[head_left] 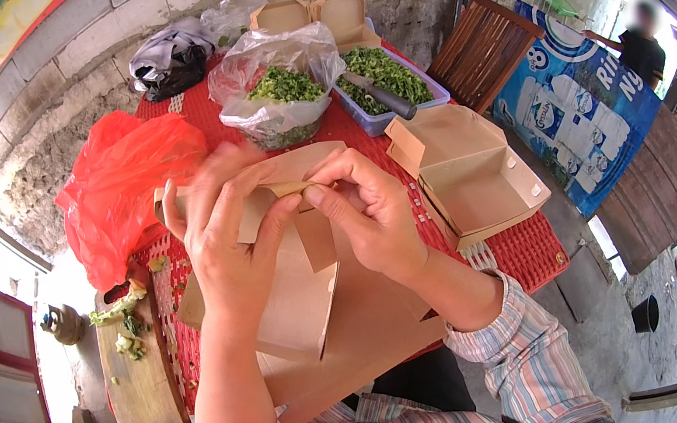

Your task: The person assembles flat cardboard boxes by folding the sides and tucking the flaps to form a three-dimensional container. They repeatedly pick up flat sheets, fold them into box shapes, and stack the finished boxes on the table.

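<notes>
A brown cardboard box (299, 297), partly folded, is in front of me with its panels spread at angles. My left hand (226, 225) pinches a small flap at the box's far edge between thumb and forefinger; its other fingers are raised and partly blurred. My right hand (370, 215) is closed on the same flap from the other side, thumb on top. Both hands hide part of the far panel. Right of my right hand stands a folded box (484, 179) with its lid raised.
On the red woven table (532, 256) are a red plastic bag (130, 178), a clear bag of chopped greens (283, 87) and a purple tub of greens (389, 84) with a knife (382, 96) across it. A wooden board (136, 376) with scraps lies left. Another person (640, 48) stands far right.
</notes>
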A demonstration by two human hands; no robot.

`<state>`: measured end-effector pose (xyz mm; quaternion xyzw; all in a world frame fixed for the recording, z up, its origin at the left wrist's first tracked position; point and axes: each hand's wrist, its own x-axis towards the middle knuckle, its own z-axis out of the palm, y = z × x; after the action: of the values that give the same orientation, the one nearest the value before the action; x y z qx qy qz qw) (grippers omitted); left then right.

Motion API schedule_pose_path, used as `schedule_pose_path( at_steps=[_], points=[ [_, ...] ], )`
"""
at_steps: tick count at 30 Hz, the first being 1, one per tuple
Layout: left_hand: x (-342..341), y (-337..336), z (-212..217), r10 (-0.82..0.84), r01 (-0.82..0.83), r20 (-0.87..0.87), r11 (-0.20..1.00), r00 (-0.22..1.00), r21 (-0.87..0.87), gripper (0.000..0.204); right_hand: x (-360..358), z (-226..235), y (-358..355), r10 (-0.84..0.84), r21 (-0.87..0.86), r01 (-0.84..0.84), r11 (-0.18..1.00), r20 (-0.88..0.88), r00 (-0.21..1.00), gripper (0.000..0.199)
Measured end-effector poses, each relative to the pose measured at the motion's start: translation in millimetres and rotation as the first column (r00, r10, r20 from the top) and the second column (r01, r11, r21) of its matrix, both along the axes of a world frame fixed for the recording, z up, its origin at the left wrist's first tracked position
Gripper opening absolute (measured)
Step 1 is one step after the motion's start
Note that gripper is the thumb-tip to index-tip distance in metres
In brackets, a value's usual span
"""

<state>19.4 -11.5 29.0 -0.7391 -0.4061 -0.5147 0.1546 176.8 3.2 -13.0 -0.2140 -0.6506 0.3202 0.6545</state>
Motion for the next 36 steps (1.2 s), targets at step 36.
schedule_pose_path(
  at_steps=[36],
  points=[
    [-0.4,11.1,48.8,-0.357,0.310,0.026,0.773,0.934,-0.554,0.016,9.2,-2.9,5.0,0.067,-0.051,-0.068,0.996,-0.031,0.997,0.009]
  ],
)
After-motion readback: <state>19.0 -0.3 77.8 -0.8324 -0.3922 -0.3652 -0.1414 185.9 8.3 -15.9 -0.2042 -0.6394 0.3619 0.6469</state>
